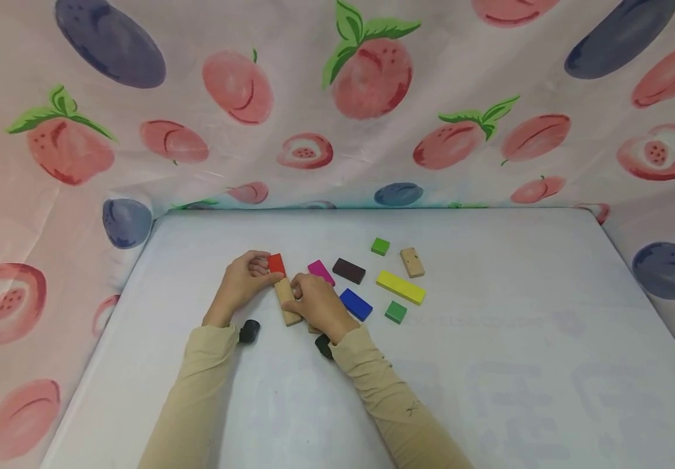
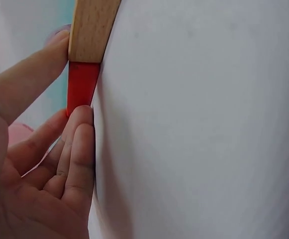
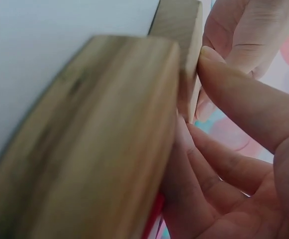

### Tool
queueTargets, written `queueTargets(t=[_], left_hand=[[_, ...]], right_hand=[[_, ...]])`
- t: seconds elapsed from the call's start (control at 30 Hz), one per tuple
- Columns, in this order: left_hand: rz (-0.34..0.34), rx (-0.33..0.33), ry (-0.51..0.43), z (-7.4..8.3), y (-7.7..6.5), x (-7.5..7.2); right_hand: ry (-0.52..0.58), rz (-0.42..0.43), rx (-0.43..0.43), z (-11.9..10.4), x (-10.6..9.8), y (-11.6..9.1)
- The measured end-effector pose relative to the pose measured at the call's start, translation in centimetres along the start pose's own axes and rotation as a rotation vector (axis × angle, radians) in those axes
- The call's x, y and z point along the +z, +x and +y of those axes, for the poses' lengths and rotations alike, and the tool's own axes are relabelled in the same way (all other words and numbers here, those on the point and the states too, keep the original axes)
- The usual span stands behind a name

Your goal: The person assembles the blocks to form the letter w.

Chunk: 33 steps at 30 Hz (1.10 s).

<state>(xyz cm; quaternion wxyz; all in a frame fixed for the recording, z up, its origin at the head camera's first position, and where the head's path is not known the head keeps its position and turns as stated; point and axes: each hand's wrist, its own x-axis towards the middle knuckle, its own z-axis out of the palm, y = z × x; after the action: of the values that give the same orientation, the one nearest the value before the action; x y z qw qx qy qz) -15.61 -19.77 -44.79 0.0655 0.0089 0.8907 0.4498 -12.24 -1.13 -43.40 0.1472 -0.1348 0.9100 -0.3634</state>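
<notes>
My left hand [image 1: 241, 281] holds a small red block [image 1: 276, 263], fingertips at its far end. The left thumb rests by the joint where the red block meets a plain wooden block [image 1: 288, 306], end to end in one line. My right hand [image 1: 319, 301] grips that wooden block between thumb and fingers. In the right wrist view, a nearer wooden block [image 3: 94, 129] with dark grain hides part of the gripped one. A magenta block [image 1: 321, 271] lies just beyond the right hand, partly covered by it.
On the white table [image 1: 519, 365], right of my hands, lie a dark brown block [image 1: 349, 271], a blue block [image 1: 356, 304], a long yellow block [image 1: 400, 287], two green blocks [image 1: 396, 312] and another wooden block [image 1: 412, 262]. A fruit-print cloth [image 1: 302, 78] rises behind.
</notes>
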Motion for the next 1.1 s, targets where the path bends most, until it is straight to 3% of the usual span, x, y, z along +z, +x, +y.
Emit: queueTargets(t=[0.57,1.1], left_hand=[[0.025,0.011,-0.014,0.16,-0.14,0.41],[0.038,-0.066,-0.061,0.03,-0.47,0.78]], right_hand=[[0.032,0.001,0.033,-0.30,0.23,-0.15],[0.061,-0.006,0.049,-0.29,0.24,-0.18]])
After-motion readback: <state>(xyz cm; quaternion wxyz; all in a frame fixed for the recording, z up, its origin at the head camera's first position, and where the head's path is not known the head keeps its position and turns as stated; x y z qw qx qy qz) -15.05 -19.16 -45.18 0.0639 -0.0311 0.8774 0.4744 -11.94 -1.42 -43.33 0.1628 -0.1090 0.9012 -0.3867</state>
